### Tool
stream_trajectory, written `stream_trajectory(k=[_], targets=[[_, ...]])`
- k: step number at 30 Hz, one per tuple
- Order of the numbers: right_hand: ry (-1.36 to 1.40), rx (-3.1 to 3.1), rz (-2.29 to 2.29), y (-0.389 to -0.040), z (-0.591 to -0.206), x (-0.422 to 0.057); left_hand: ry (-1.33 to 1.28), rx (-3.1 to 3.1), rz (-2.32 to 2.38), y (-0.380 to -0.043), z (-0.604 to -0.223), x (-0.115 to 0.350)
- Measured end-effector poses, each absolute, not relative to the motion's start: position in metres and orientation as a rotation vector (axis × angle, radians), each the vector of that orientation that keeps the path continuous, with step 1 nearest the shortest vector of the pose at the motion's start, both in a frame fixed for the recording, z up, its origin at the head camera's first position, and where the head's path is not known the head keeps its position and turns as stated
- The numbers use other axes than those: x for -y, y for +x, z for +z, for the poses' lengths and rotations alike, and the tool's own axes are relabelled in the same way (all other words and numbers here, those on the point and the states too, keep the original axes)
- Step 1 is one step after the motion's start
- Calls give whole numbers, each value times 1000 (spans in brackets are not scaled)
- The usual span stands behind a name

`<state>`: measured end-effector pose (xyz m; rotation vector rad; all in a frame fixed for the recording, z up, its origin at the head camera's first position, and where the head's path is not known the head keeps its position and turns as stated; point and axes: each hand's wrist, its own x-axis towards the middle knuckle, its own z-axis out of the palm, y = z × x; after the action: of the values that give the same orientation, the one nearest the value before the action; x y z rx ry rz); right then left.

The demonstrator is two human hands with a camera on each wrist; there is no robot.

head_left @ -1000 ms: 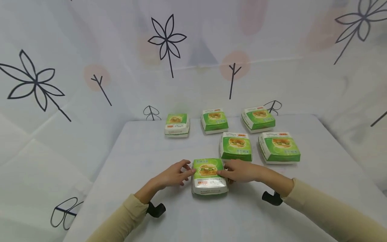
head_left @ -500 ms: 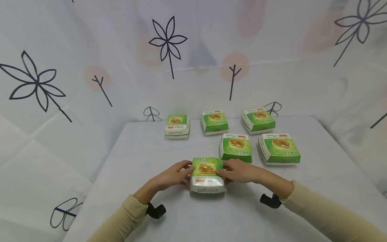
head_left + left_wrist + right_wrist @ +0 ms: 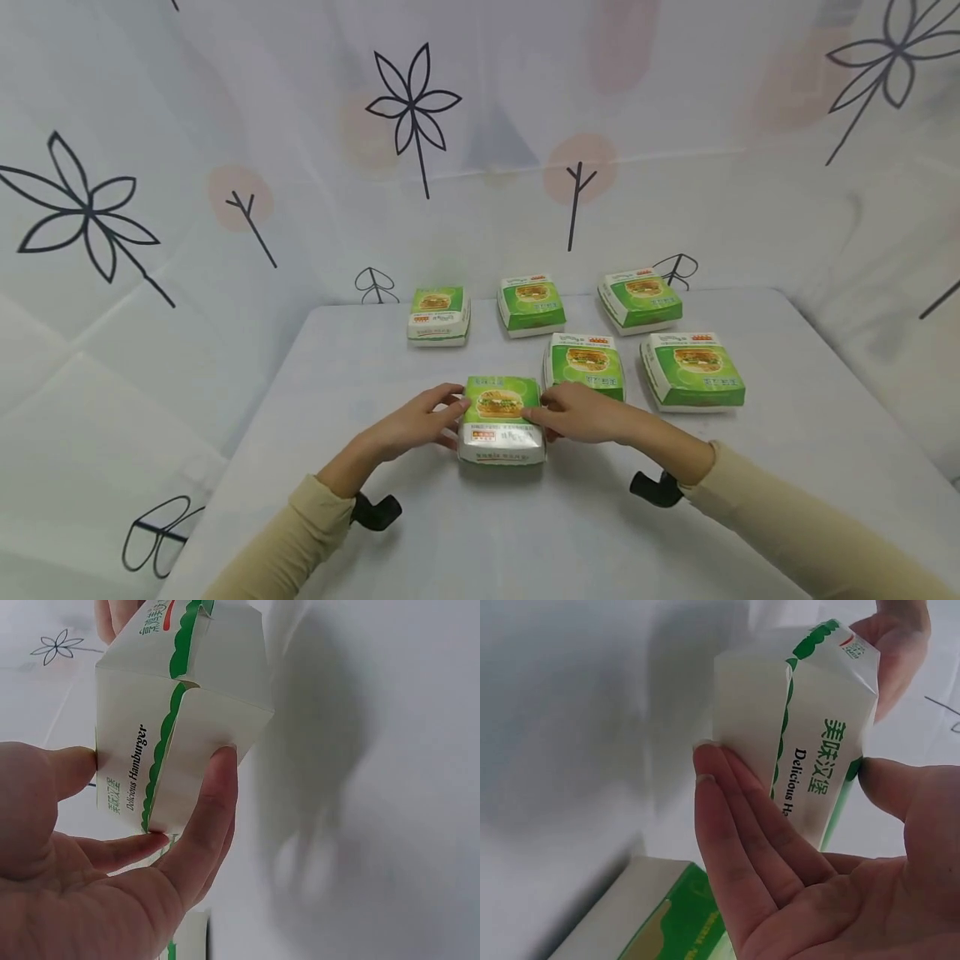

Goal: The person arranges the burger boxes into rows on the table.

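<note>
head view shows the left hand (image 3: 417, 421) and right hand (image 3: 583, 414) gripping opposite sides of a green-and-white hamburger box (image 3: 501, 433) over the white surface (image 3: 495, 533), well in from its back edge, near which three matching boxes (image 3: 531, 305) sit.

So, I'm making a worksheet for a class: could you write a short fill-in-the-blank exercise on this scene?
1. The left hand and right hand hold one box between them, its side reading "Delicious ____".
2. Besides it, ____ other boxes rest on the table.
3. Around its burger picture, the lid is ____.

Missing words: Hamburger; five; green.
</note>
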<state>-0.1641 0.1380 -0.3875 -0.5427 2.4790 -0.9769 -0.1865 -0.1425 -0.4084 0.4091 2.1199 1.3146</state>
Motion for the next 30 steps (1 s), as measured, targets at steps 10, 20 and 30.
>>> stream_trajectory(k=[10, 20, 30], targets=[[-570, -2526, -979, -175, -382, -123, 370, -2154, 1326, -196, -403, 155], [-534, -2571, -982, -186, -384, -108, 288, -2215, 1356, -202, -398, 166], [-553, -2576, -1026, -194, -386, -94, 253, -2238, 1377, -212, -402, 179]])
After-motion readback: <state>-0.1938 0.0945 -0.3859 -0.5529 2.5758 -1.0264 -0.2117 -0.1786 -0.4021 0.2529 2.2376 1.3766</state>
